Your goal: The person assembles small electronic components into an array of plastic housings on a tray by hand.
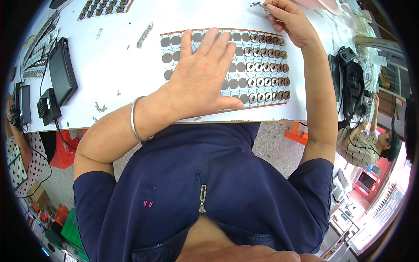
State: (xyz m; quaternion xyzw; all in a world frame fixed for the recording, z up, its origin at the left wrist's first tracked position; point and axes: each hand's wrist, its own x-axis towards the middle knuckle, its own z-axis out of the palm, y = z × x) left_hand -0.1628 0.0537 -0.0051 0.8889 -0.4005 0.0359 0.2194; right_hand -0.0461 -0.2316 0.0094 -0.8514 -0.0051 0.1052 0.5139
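Observation:
My left hand [201, 74] lies flat with fingers spread on a panel of round circuit boards [242, 67], covering part of its left half. The panel has several rows of discs between reddish-brown edge strips. Discs in the columns to the right carry small metal parts [260, 82]; the visible ones further left show plain grey faces. Beyond the panel's far right corner, my right hand [288, 17] is raised. Its thumb and fingers pinch a small silvery strip of metal pieces [260, 6], whose exact kind I cannot make out.
A similar panel [104, 8] lies at the far left of the white table [109, 52]. A black box-shaped device [63, 72] and cables stand at the left edge, beside stacked metal strips [37, 56]. Black equipment [349, 83] sits at the right. Other people are on both sides.

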